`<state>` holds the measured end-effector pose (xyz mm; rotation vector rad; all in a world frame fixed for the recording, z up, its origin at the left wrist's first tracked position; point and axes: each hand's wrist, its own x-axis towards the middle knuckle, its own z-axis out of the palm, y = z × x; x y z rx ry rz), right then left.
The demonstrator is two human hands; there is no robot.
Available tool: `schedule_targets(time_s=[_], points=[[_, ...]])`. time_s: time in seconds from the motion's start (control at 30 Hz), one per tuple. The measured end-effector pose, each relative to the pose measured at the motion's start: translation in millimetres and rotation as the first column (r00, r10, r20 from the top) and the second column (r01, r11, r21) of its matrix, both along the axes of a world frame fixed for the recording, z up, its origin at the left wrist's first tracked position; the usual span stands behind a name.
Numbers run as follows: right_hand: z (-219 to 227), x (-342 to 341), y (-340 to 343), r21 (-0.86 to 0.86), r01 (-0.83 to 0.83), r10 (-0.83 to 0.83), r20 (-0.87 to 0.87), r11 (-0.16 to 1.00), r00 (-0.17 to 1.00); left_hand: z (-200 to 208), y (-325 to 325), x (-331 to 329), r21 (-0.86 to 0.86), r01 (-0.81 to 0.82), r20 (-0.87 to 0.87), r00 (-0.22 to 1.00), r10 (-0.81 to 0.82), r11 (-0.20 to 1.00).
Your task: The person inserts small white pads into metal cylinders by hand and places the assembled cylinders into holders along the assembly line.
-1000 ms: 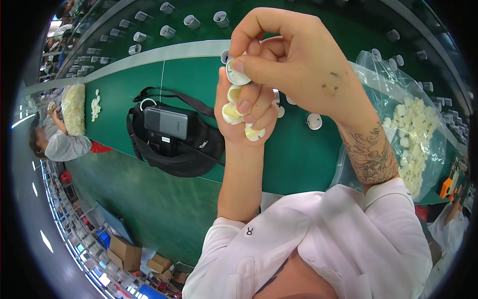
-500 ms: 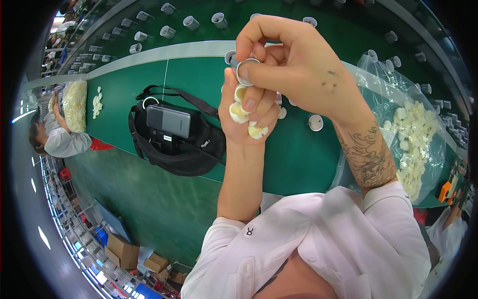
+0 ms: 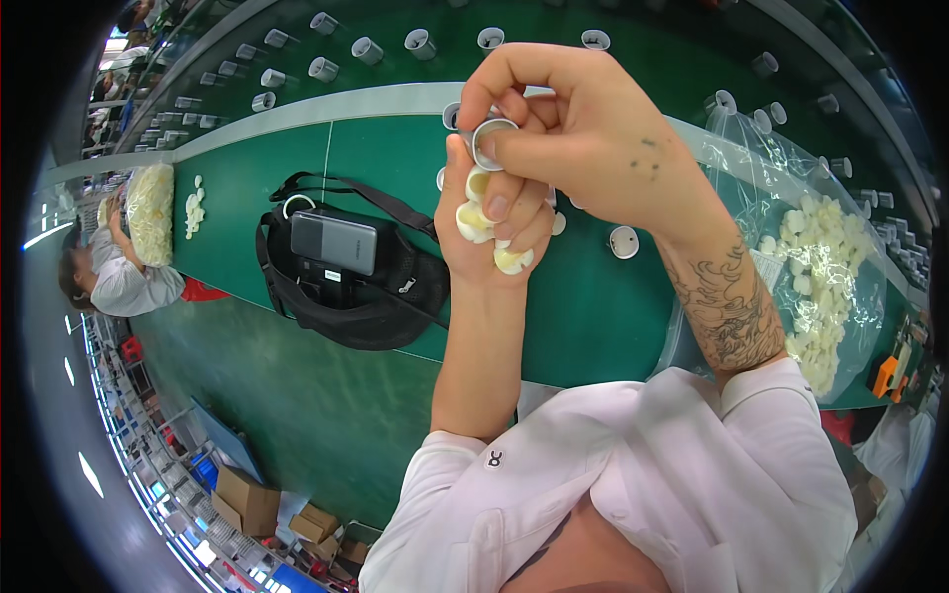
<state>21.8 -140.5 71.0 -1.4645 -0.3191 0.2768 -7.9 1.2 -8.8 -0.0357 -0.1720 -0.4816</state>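
Observation:
Several pale cream, shallow cap-like pieces point(image 3: 474, 223) are gathered in my left hand point(image 3: 529, 225), its fingers curled round them. Just above, my right hand point(image 3: 618, 138) grips a small white cup point(image 3: 478, 152) by its wall, with the thumb at the mouth. The cup touches or nearly touches the left fingertips; the exact contact is hidden by the fingers. Another white cup point(image 3: 624, 242) stands on the green table to the right of my hands. Partly behind my right fingers is one more cup point(image 3: 452, 117).
A black bag point(image 3: 346, 316) with a grey power bank point(image 3: 334, 243) on it lies to the left. At right, a clear plastic bag point(image 3: 692, 306) holds many cream pieces. White cups point(image 3: 420, 43) line the green belt point(image 3: 554, 15) beyond the pale rail. A person point(image 3: 124, 272) sits far left.
The cups on the belt have shifted to the left. My hands keep nearly the same place, and the cup in my right hand has turned slightly.

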Motion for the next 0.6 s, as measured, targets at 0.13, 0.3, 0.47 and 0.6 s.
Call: schedule_targets(time_s=[0.13, 0.3, 0.47, 0.6], points=[[-3, 3, -5, -0.042, 0.017, -0.016, 0.019, 0.999, 1.0, 0, 0, -1, 0.074, -0.012, -0.049, 0.999, 0.016, 0.997], [-9, -3, -11, -0.061, 0.062, -0.054, 0.123, 0.996, 0.991, 0, 0, -4, 0.15, -0.014, -0.062, 0.998, 0.023, 0.989], [-9, -3, -12, -0.156, 0.157, -0.143, 0.096, 0.975, 0.985, -5, -2, -1, 0.272, 0.003, -0.076, 0.997, 0.019, 0.962], [-9, -5, -11, -0.113, 0.16, -0.149, 0.099, 0.981, 0.984, -3, 0, -1, 0.231, 0.056, -0.123, 0.992, -0.028, 0.971]])
